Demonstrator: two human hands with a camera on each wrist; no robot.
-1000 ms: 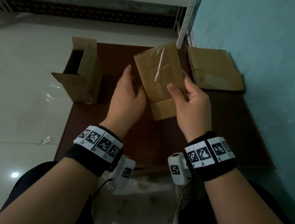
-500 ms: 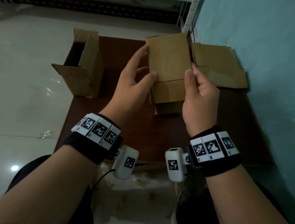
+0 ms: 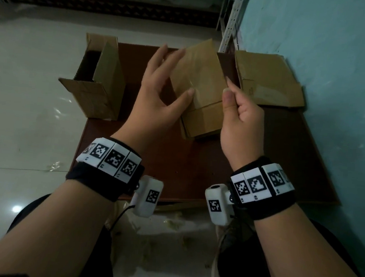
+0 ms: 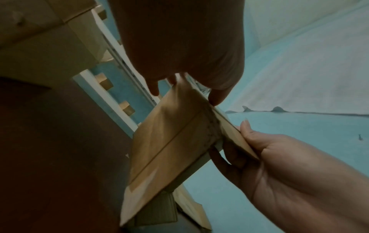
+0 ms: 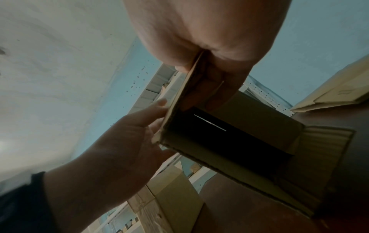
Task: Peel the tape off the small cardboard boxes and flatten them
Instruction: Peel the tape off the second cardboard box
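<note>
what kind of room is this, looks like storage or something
Probably a stockroom or storage room: a perforated white metal shelving upright stands against the blue wall, and cardboard boxes, one open and one flattened, lie on a low brown table.

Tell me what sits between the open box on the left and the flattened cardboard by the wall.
In the head view, the held box with both hands on it.

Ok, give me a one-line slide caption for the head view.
Right hand pinches a small box over the brown table, left hand open against its side.
</note>
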